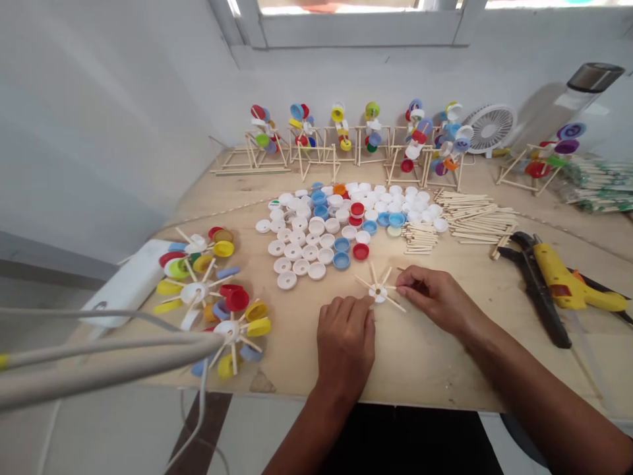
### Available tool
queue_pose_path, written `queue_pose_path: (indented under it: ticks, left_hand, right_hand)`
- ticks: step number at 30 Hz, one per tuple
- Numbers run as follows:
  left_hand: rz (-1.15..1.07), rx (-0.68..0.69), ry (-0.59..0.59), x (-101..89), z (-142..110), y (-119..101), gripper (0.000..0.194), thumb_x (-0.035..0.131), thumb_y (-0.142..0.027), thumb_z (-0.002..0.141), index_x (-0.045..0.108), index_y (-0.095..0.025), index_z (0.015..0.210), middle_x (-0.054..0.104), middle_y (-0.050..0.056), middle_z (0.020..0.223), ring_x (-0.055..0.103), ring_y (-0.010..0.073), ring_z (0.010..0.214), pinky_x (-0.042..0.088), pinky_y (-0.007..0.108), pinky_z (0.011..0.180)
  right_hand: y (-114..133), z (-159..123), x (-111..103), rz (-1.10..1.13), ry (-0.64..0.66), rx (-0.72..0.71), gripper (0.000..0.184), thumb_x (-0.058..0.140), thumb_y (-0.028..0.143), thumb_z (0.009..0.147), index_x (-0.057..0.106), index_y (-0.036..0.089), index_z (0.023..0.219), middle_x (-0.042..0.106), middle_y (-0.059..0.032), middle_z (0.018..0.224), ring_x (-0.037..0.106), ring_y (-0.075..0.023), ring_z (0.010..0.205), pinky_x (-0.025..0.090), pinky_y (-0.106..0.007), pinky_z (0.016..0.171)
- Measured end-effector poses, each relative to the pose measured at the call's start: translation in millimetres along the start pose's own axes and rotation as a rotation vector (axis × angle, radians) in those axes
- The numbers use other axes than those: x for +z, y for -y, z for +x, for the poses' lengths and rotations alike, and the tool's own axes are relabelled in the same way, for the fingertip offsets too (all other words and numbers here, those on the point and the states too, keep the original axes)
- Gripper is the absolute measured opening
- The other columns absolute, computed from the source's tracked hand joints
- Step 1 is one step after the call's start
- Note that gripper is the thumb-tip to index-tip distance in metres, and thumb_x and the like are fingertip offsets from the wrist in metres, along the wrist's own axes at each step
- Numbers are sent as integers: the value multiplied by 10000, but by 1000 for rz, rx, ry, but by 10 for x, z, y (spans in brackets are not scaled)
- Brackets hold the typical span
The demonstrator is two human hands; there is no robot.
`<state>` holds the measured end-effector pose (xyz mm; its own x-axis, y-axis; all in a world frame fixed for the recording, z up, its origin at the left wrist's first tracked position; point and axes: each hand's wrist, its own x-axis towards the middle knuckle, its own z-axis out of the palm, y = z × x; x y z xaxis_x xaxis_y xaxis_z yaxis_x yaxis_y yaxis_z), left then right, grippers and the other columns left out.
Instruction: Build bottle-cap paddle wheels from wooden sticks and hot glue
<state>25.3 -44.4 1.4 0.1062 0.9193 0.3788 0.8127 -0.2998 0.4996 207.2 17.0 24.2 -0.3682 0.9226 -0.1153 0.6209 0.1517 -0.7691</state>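
Note:
A white bottle cap (378, 294) lies flat on the table with several short wooden sticks spread out from it like spokes. My left hand (346, 340) rests on the tabletop, fingers curled and closed against the cap's left edge. From the right, my right hand (432, 297) pinches a short wooden stick (390, 287) on that side of the cap. Beyond both hands lie many loose caps, mostly white, including a white cap (287, 280), a red cap (361, 251) and a blue cap (341, 260).
Finished-looking spoked cap wheels (230, 332) lie at left beside a white power strip (131, 284); grey cables (123, 363) cross in front. Wooden sticks (477, 218) are piled at right, near a yellow glue gun (568, 277). Stick frames with coloured wheels (373, 135) line the wall.

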Motion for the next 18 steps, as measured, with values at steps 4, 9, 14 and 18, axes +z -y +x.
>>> queue_pose_path:
  ticks: [4, 9, 14, 18]
  left_hand:
    - [-5, -5, -3, -10, 22, 8, 213, 460, -110, 843, 612, -181, 975, 628, 38, 777, 543, 193, 737, 371, 335, 670]
    - [-12, -14, 4, -18, 33, 6, 210, 458, -106, 844, 610, -183, 966, 627, 36, 767, 545, 194, 740, 376, 336, 672]
    - [-12, -16, 12, -21, 28, 11, 207, 456, -114, 850, 613, -179, 970, 624, 39, 768, 540, 193, 739, 378, 341, 676]
    - [-19, -22, 27, -30, 31, 7, 210, 451, -109, 853, 610, -174, 972, 624, 42, 777, 534, 199, 745, 377, 346, 681]
  right_hand:
    - [18, 0, -5, -26, 14, 1, 142, 514, 294, 828, 606, 189, 797, 601, 4, 694, 490, -107, 607, 362, -221, 554]
    - [35, 1, -6, -47, 16, -1, 138, 513, 285, 830, 619, 197, 812, 629, -5, 722, 515, -119, 633, 374, -236, 577]
    - [37, 9, 4, -60, -2, -3, 131, 518, 271, 821, 628, 201, 806, 643, -7, 727, 521, -121, 627, 371, -240, 573]
    - [43, 7, 8, -65, 5, 5, 131, 520, 270, 819, 630, 201, 808, 647, -8, 738, 529, -123, 635, 377, -239, 577]
